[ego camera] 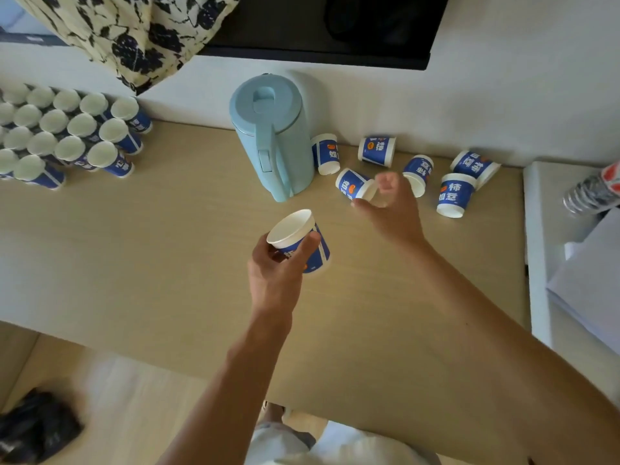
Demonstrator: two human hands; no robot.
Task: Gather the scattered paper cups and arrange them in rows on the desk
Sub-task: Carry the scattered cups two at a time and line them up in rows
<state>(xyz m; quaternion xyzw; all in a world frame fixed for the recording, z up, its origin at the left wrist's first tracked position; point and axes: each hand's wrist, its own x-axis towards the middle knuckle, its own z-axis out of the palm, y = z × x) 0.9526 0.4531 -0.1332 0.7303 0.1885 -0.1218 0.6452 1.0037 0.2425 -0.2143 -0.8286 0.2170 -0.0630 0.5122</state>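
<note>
On the beige desk (151,250), several blue-and-white paper cups stand upright in tidy rows (70,129) at the far left. Several more lie scattered (454,194) to the right of a kettle, some tipped on their sides. My left hand (278,266) grips one upright paper cup (297,236) above the middle of the desk. My right hand (391,209) is stretched out to a tipped cup (352,183). Its thumb and curled fingers sit on either side of that cup's rim. The hand is motion-blurred.
A light blue kettle (271,135) stands between the rows and the scattered cups. A white ledge (536,236) with a plastic bottle (590,193) borders the desk's right end. A patterned cloth (127,31) hangs at the back left. A black bag (33,427) lies on the floor.
</note>
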